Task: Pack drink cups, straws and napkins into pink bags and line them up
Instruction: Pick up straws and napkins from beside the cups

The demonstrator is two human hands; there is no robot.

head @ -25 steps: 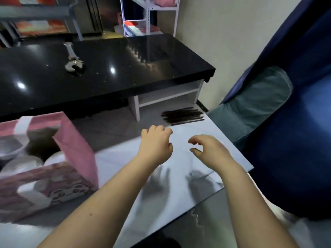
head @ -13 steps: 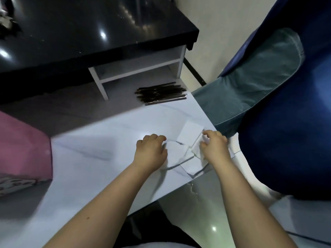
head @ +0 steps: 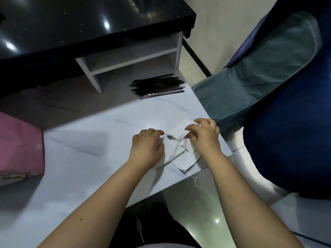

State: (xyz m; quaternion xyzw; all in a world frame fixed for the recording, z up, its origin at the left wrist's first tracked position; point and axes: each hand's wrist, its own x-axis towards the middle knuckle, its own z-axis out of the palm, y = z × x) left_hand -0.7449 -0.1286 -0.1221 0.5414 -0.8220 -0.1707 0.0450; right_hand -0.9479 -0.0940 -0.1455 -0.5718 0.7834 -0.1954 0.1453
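Note:
Several white napkins (head: 182,158) lie in a loose pile near the right corner of the white marble table (head: 86,158). My right hand (head: 204,136) pinches the raised edge of the top napkin (head: 179,131) between thumb and fingers. My left hand (head: 146,147) rests knuckles-up on the pile's left side, fingers curled down; whether it grips a napkin is hidden. A bundle of black straws (head: 158,85) lies at the table's far edge. The corner of a pink bag (head: 19,145) shows at the left edge. No cups are in view.
A black glossy counter (head: 80,24) with a white shelf unit (head: 134,56) stands behind the table. A blue chair with a teal cushion (head: 259,72) sits close on the right. Glossy floor shows below the table's near edge.
The view has tilted down and right, so the bag has slid almost out of view. Both hands dropped from the air onto the napkins; my right hand has now lifted one napkin's edge.

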